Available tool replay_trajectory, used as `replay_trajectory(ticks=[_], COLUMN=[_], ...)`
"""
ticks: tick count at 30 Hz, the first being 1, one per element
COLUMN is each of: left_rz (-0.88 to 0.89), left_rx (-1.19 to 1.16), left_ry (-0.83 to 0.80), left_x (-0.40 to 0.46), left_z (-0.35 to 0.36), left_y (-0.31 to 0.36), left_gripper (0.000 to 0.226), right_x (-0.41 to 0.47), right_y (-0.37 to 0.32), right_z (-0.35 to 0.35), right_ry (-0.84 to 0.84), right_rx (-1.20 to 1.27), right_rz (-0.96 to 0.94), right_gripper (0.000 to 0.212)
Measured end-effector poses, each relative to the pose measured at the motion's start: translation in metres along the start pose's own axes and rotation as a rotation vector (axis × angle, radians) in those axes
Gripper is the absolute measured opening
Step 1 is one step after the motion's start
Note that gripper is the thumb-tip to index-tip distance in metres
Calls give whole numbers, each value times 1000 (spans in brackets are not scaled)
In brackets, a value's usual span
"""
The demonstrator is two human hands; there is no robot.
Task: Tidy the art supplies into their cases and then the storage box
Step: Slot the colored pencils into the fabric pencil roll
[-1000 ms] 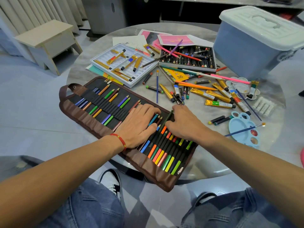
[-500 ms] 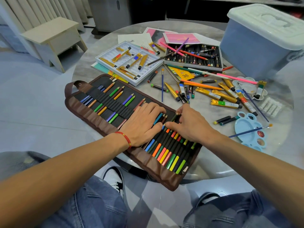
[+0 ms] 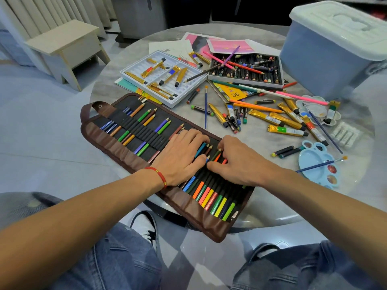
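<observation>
The brown pencil roll (image 3: pixel 134 151) lies unrolled along the table's (image 3: pixel 109 84) near edge. The left hand (image 3: pixel 180 158) rests flat on it, fingers straight. The right hand (image 3: pixel 236 162) curls over a dark green pencil (image 3: pixel 216 154), apparently pinching it.

Your surroundings | wooden stool (image 3: pixel 67 45) on floor, upper left, apart from round counter (image 3: pixel 117 80) | white radiator panel (image 3: pixel 41 15) behind stool | black-and-white sneaker (image 3: pixel 146 227) visible below counter edge
</observation>
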State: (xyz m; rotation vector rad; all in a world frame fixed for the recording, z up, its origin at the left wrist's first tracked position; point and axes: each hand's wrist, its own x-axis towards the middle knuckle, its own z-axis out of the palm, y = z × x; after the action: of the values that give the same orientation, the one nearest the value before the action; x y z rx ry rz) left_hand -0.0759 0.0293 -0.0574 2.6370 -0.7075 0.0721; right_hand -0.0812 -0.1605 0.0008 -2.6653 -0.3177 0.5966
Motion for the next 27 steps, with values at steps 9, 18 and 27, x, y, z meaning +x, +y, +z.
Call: replay_trajectory(ticks=[9, 18, 27], left_rz=[-18, -72, -196], left_rx=[5, -76, -9], left_ry=[-22, 149, -68], left_x=[1, 42, 123], left_z=[2, -25, -50], left_y=[0, 31, 24], left_gripper=[45, 24, 16], right_x=[-27, 41, 98], right_y=[-16, 38, 111], right_z=[11, -57, -95], right_ry=[-61, 391, 571], right_rx=[-185, -203, -267], right_rz=[-68, 81, 287], right_gripper=[53, 23, 28])
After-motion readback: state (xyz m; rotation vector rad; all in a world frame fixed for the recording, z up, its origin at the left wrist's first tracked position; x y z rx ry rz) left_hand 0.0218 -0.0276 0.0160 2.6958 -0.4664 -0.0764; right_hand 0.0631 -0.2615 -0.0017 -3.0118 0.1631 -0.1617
